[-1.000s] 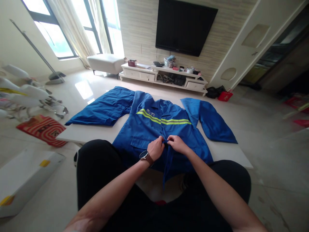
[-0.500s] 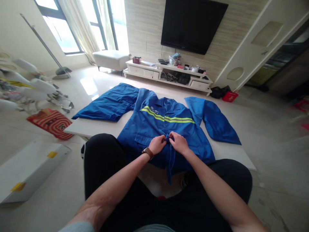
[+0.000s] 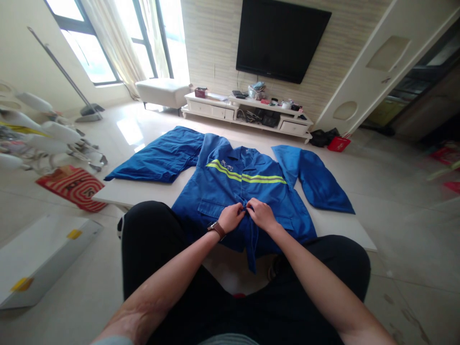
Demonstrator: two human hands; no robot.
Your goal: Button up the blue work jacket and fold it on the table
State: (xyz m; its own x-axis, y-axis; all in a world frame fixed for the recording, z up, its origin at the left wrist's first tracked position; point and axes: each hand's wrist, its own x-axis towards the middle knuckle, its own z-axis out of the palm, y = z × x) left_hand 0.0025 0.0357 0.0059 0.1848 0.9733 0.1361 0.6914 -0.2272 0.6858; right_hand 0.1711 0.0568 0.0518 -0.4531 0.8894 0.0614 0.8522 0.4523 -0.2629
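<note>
A blue work jacket [image 3: 223,191] with a yellow-green reflective stripe lies front up on a low white table [image 3: 125,193], collar pointing away from me. My left hand [image 3: 232,216], with a watch [image 3: 216,230] on its wrist, pinches the jacket's front edge below the stripe. Right beside it, my right hand [image 3: 261,213] grips the same front opening with closed fingers. Fingertips of both hands nearly meet, and whatever small fastening is between them is hidden. The lower front flap hangs over the table's near edge.
Folded blue cloth [image 3: 161,155] lies at the table's left, and a blue sleeve [image 3: 323,184] spreads at the right. On the floor at left are a red striped bag [image 3: 72,189] and a white box [image 3: 46,258]. A TV cabinet [image 3: 210,109] stands behind.
The view has shifted slightly. Both hands stay at the same place on the jacket's front, with their fingers a little closer together.
</note>
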